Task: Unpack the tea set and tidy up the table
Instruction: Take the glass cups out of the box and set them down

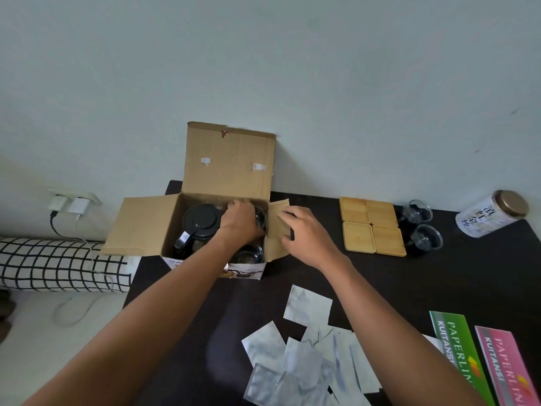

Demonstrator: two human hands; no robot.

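On the dark table, two glass cups and four bamboo coasters are already out; the teapot and more cups remain in the cardboard box. The left hand curls round a cup inside; the right hand, fingers loosely bent, presses the side flap. Foil packets crowd the near edge; bare tabletop lies right of the box.

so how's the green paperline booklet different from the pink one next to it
The green booklet has a green cover and lies left of the pink booklet, nearer the foil sachets. The pink booklet has a pink cover and sits closer to the table's right edge. Both carry the same Paperline Kuitansi print and lie flat at the same slant.
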